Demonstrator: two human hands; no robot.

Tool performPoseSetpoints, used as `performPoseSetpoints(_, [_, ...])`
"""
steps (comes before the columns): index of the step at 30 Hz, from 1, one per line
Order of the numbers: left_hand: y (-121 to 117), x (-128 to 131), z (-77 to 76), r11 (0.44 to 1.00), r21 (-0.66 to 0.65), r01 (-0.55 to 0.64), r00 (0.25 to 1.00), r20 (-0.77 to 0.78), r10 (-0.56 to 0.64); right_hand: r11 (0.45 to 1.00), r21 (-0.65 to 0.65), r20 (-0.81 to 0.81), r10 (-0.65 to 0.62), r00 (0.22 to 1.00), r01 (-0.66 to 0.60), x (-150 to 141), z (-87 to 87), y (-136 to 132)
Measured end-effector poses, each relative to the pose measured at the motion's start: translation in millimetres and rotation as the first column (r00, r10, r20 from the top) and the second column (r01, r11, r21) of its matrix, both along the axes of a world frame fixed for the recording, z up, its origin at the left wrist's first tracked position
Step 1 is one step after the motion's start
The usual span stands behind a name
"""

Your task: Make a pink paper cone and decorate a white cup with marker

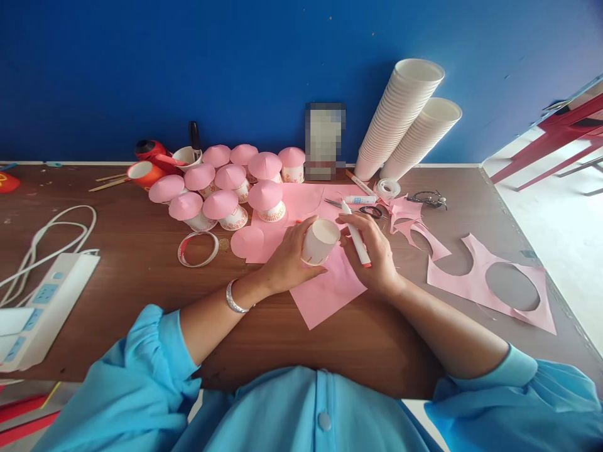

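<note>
My left hand point(292, 257) is wrapped round a white paper cup point(320, 242), with its pale round end facing up and a few small marks low on its side. Close to the cup's right side, my right hand point(374, 254) grips a white marker point(355, 232) with an orange lower end. Beneath both hands lies a sheet of pink paper point(325, 295). To the left stand several paper cups with red drawings, each topped by a pink paper cone point(266, 196). Black-handled scissors point(371, 212) and a glue tube point(360, 199) are just beyond my right hand.
Two tall stacks of paper cups point(400, 119) lean against the blue wall. Pink cut-out scraps point(475, 282) lie at the right. A tape roll point(198, 249) sits left of my hands, and a power strip point(51, 307) with a white cable at far left.
</note>
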State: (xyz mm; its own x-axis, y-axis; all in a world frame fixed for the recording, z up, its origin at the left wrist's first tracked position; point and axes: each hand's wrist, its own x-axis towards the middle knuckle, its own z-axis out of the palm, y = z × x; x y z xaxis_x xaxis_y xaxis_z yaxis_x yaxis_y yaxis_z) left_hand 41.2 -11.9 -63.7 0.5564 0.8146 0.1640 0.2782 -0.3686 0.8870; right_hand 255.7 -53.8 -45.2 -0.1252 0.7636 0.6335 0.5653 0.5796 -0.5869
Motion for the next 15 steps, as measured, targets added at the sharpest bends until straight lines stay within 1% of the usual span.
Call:
performPoseSetpoints(3, [-0.6,-1.2,-5.2,1.0,0.023,0.019,0.998,-0.054,-0.018,1.0,0.021,0.019,-0.008,1.0,0.008,-0.2,-3.4,0.8])
performPoseSetpoints(5, [-1.6,-3.8,-7.4,0.998,0.047,0.037,0.996,-0.08,-0.033,1.0,0.011,0.022,-0.009,1.0,0.009,0.4,-5.2,1.0])
performPoseSetpoints(9, [-4.6,-10.1,-5.3,0.992,0.106,0.061,0.993,-0.108,-0.05,1.0,-0.002,0.025,-0.011,1.0,0.011,4.0,-8.9,3.6])
performPoseSetpoints(11, [-5.5,-13.4,1.7,0.989,0.118,0.084,0.995,-0.062,-0.077,1.0,-0.003,0.026,-0.031,0.999,0.031,6.8,-9.8,6.1])
performPoseSetpoints(13, [-3.9,-17.3,13.1,0.991,0.091,0.1,0.995,0.022,-0.102,0.999,-0.013,0.001,-0.044,0.999,0.044,9.8,-9.6,8.3])
performPoseSetpoints(15, [1.8,-21.5,27.1,0.998,0.041,0.054,0.991,0.117,-0.059,0.999,-0.02,-0.036,-0.043,0.998,0.043,12.5,-8.7,9.7])
